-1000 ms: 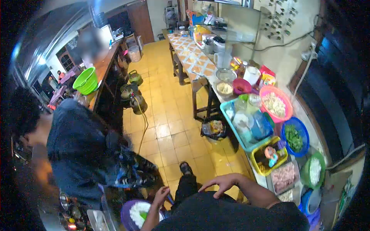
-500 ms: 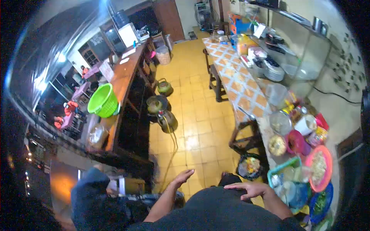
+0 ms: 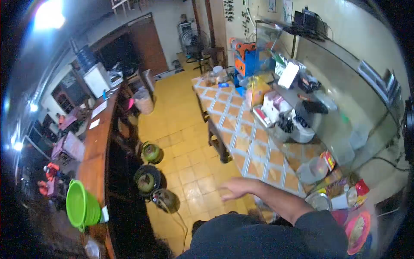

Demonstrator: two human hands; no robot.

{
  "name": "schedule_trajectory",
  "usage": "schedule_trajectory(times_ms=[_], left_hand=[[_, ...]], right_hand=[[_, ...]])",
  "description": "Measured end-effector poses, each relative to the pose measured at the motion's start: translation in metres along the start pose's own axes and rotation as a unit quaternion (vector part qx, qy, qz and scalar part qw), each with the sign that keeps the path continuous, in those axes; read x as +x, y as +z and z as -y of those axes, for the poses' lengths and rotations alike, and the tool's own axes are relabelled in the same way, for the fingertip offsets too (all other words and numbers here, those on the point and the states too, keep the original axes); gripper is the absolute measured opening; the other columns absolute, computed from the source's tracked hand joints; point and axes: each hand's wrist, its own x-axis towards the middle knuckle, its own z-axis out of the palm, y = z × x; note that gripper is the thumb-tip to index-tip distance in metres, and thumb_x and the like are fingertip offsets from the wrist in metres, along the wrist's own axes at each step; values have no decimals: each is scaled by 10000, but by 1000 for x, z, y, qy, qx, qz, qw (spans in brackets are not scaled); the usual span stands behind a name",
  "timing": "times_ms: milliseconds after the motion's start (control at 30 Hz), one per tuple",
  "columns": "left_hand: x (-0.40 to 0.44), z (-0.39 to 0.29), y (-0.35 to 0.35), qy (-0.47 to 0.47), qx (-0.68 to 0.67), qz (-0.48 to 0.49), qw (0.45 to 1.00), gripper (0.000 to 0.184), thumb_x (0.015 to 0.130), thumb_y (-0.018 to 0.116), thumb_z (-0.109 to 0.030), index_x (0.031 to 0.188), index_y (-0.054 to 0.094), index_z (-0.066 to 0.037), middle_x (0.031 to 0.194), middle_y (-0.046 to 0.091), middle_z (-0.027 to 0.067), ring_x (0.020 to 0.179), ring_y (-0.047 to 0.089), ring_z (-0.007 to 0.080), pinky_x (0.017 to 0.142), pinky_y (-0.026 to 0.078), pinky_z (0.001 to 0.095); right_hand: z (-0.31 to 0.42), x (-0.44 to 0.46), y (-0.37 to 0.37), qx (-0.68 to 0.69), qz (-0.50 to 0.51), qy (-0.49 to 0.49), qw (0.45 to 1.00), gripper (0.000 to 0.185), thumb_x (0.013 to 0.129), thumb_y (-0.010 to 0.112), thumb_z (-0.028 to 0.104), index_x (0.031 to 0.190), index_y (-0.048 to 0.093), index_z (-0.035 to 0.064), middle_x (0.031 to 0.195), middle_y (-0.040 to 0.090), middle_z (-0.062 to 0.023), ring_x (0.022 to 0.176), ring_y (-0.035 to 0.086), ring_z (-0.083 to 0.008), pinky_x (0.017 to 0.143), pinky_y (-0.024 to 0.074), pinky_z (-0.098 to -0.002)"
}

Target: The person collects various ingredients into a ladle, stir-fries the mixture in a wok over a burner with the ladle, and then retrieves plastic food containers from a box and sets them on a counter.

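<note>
Looks like an eatery kit.: gas cyls on tiled flr, food bowl, long ctr, ppl by tbls beyond.

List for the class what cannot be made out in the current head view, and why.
All in the head view:
Left hand: cut off by the lower edge or hidden by the dark shirt.
Right hand: blur smears its finer outline.
Pink bowl: what it holds is too blurred to identify.
White papers: any writing is too small.

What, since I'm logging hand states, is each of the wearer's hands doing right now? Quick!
Left hand: out of view, so its state cannot be told.
Right hand: loosely open, with nothing visible in its grip.
</note>
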Motion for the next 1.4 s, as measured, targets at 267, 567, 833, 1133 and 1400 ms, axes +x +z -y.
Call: schedule_trajectory(times_ms=[267, 567, 833, 1133, 1400], left_hand=[[134, -201, -7, -11, -142, 10, 990, 773, 886, 308, -671, 1304, 493, -48, 1180, 585, 132, 1111, 525, 272, 948, 408, 418], [185, -747, -80, 262, -166, 118, 943, 834, 890, 191, -723, 1417, 345, -95, 1383, 389, 140, 1245, 400, 317, 1033, 312, 480], [236, -1186, -91, 504, -34, 118, 855, 865, 886, 114, -723, 1473, 245, -101, 1507, 263, 163, 1391, 232, 345, 1104, 154, 541], [465, -1157, -91, 60, -209, 8, 976, 678, 965, 271, -570, 1396, 379, -58, 1410, 409, 117, 1304, 349, 250, 1083, 261, 376], [597, -1317, -102, -27, -249, -28, 968, 573, 991, 300, -477, 1323, 446, -33, 1311, 486, 96, 1210, 422, 216, 1048, 302, 340]], right_hand=[[-114, 262, -182, 123, -45, -34, 991, 546, 870, 612, 419, 1252, 547, 35, 1081, 655, -178, 958, 638, -316, 829, 503, -388], [-402, 337, 21, 161, -96, 256, 948, 278, 899, 553, 272, 935, 629, 7, 942, 648, -181, 876, 616, -332, 750, 490, -431], [-526, 516, -59, 320, 74, 448, 831, 247, 893, 573, 240, 931, 626, 2, 928, 648, -165, 867, 617, -305, 732, 494, -409], [-796, 966, -423, 142, -188, 169, 957, 220, 873, 642, 209, 943, 622, 1, 888, 645, -121, 862, 620, -227, 703, 501, -346], [-726, 1233, -870, 279, -274, 142, 909, 363, 898, 614, 239, 1193, 565, 34, 1018, 639, -115, 937, 603, -202, 803, 481, -331]])
